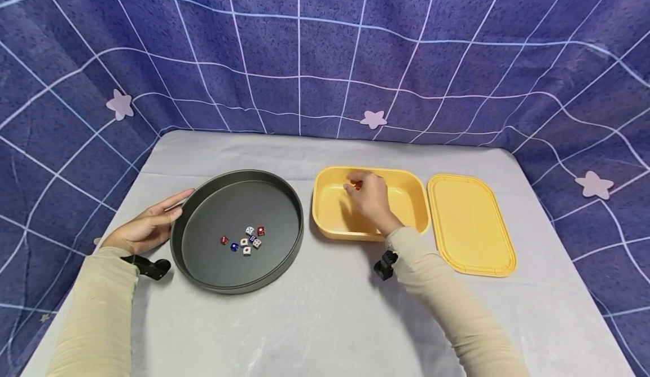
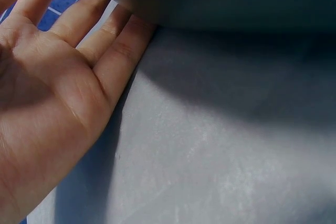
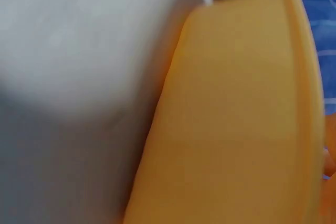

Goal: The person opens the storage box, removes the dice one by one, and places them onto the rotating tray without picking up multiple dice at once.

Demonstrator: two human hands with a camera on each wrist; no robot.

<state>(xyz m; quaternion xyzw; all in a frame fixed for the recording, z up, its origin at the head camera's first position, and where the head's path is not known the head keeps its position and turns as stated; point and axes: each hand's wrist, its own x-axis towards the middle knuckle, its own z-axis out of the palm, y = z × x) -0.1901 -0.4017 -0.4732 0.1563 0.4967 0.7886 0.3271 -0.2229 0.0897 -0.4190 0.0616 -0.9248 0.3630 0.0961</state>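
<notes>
A round dark grey tray lies on the left, with several small dice in it: white ones, red ones and blue ones. Against the tray's left outer wall rests my left hand, its fingers fairly straight. The left wrist view shows that palm beside the tray's dark underside. My right hand is inside the yellow rectangular tub, pinching a red die between thumb and fingers. In the right wrist view the tub's outer wall hides most of this hand.
Right of the tub, a flat yellow lid lies on the grey cloth-covered table. A purple curtain with white grid lines and stars hangs behind and along the sides. Each wrist carries a black camera mount.
</notes>
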